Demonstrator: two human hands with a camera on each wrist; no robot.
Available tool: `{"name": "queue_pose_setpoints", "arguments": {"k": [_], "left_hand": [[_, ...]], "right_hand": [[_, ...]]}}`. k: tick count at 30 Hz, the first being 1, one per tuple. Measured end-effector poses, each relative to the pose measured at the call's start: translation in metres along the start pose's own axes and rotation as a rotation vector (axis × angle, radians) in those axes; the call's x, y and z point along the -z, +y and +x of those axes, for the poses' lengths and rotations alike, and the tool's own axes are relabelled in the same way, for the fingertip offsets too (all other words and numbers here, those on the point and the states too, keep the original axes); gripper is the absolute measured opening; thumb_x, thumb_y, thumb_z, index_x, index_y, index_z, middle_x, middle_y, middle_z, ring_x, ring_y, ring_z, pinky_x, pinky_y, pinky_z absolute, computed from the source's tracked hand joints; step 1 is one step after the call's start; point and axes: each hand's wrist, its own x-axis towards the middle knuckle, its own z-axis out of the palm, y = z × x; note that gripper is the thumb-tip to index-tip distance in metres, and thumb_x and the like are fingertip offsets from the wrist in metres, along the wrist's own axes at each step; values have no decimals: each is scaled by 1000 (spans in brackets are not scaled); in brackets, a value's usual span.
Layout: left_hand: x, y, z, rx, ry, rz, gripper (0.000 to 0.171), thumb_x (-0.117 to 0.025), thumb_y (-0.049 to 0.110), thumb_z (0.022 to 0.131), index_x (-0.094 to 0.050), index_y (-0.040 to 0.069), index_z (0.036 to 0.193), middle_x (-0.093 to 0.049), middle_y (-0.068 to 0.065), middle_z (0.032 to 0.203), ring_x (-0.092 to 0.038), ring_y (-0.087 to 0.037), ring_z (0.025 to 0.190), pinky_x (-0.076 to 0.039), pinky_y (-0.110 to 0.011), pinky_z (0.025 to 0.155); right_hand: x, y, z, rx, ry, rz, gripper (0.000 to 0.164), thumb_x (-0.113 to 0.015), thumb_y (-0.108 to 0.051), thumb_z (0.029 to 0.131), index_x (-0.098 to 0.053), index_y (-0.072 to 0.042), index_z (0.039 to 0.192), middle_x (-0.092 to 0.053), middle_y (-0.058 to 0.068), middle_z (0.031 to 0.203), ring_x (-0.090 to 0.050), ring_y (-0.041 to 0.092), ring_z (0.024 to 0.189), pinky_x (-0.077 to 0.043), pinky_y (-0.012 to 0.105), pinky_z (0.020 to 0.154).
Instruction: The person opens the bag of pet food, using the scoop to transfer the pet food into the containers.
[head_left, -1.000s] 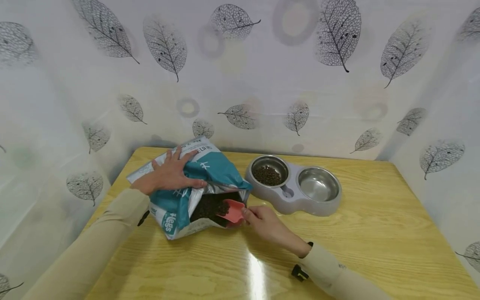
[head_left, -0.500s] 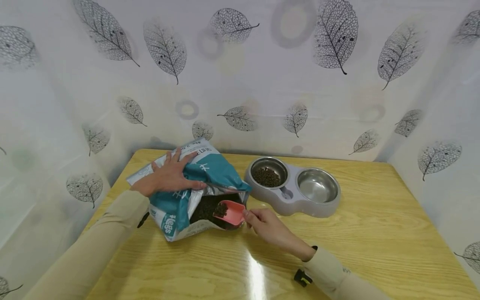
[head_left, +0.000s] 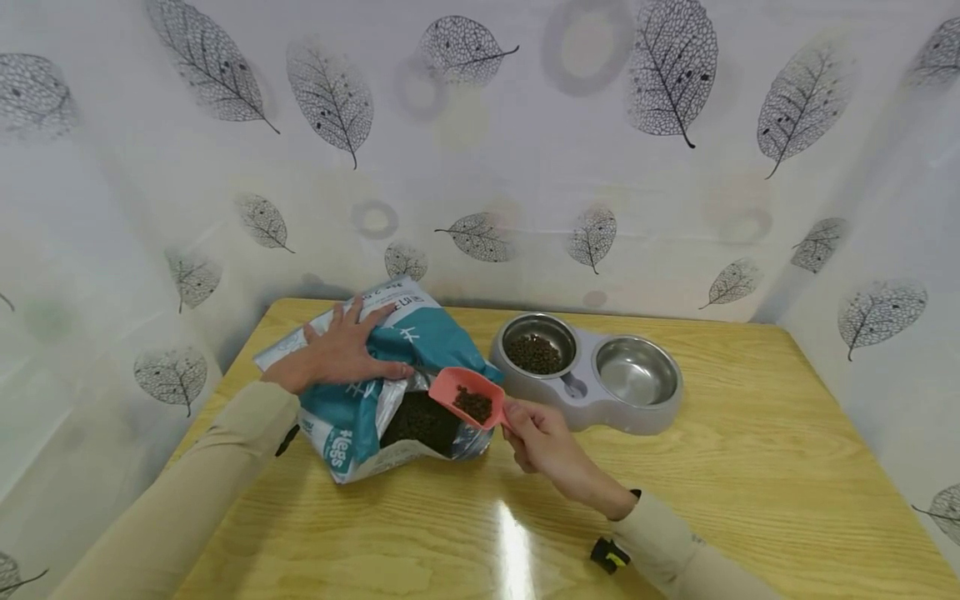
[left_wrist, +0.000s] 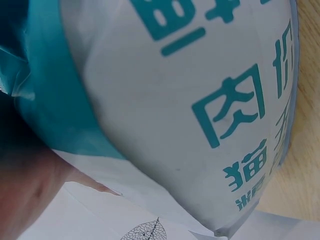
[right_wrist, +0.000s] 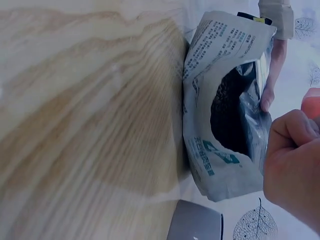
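A teal and white bag of kibble (head_left: 435,333) lies on its side on the table, its mouth open toward the front right. Spread over the top of the bag, my left hand (head_left: 341,354) presses on it with fingers apart. My right hand (head_left: 551,446) grips the handle of a pink scoop (head_left: 447,385), which hovers just outside the bag's mouth with brown kibble (head_left: 474,404) in it. Dark kibble shows inside the bag, also in the right wrist view, where the scoop (right_wrist: 311,104) is mostly cut off. White bag film (left_wrist: 170,100) fills most of the left wrist view.
Behind my right hand stands a grey double feeder (head_left: 573,408). Its left steel bowl (head_left: 536,344) holds kibble; bare metal shows in the right steel bowl (head_left: 636,372). The wooden table (head_left: 750,467) meets a leaf-patterned curtain (head_left: 525,167) at the back and sides.
The scoop has come up out of the bag's mouth with kibble in it, as my right hand rose and moved slightly right. My left hand has stayed on the bag.
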Motion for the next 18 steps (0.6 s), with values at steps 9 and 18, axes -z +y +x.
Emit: {"name": "queue_pose_setpoints", "arguments": {"k": [9, 18], "left_hand": [[-1, -1, 0, 0, -2, 2, 117, -61, 84, 79, -7, 30, 167, 7, -26, 171, 9, -58, 154, 0, -92, 104], [0, 0, -1, -6, 0, -5, 116, -61, 84, 79, -7, 31, 167, 7, -26, 171, 9, -58, 154, 0, -92, 104]], "right_hand": [[26, -12, 2, -18, 151, -255, 45, -44, -26, 112, -60, 12, 93, -37, -8, 53, -31, 2, 42, -27, 18, 42], [68, -13, 11, -33, 415, -693, 35, -55, -23, 107, -73, 1, 90, -60, 4, 63, -44, 4, 58, -35, 23, 52]]}}
